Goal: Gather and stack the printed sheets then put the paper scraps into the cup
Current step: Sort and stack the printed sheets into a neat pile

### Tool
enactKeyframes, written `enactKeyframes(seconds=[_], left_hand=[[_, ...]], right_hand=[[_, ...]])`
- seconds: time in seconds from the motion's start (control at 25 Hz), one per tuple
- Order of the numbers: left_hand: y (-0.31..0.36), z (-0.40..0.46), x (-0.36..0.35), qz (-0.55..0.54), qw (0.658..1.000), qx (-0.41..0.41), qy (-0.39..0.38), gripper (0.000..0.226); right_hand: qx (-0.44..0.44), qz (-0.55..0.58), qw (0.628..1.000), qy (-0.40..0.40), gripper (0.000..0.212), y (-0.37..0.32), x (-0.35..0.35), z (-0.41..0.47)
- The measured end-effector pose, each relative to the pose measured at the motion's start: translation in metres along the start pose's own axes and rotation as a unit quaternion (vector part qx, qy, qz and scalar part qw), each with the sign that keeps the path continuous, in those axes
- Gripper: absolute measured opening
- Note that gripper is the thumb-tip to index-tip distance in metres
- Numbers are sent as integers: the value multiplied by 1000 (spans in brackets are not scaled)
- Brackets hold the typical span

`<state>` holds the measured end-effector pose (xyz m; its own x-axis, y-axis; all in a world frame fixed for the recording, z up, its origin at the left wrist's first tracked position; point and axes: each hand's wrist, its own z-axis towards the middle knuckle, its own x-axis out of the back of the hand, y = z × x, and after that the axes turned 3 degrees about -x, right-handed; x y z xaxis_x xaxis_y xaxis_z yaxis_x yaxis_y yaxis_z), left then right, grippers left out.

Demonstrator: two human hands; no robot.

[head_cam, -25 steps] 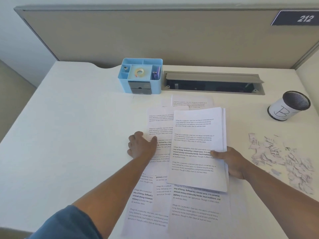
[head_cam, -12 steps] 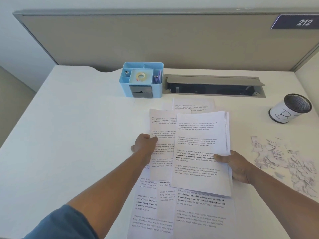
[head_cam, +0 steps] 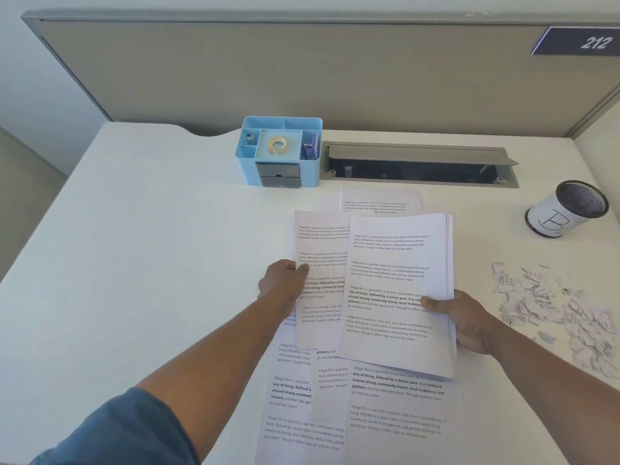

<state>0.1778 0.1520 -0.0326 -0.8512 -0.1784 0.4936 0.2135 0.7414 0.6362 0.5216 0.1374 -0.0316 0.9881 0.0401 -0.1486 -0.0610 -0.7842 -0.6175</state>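
On the white tabletop (head_cam: 134, 263), loose printed sheets (head_cam: 396, 407) lie overlapping near the front edge. The right hand (head_cam: 466, 325) grips a gathered stack (head_cam: 399, 263) above them, thumb on top, while the left hand (head_cam: 281, 280) pinches a single sheet (head_cam: 322, 243) by its left edge. Paper scraps (head_cam: 557, 310) lie scattered at the right, near the cup (head_cam: 567, 213).
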Motion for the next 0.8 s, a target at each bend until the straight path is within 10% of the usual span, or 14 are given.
enactKeyframes(seconds=[0.8], left_hand=[[-7,-1,14,-27,998,-45,-44,21]], right_hand=[[8,5,1000,23,37,0,-7,-7]])
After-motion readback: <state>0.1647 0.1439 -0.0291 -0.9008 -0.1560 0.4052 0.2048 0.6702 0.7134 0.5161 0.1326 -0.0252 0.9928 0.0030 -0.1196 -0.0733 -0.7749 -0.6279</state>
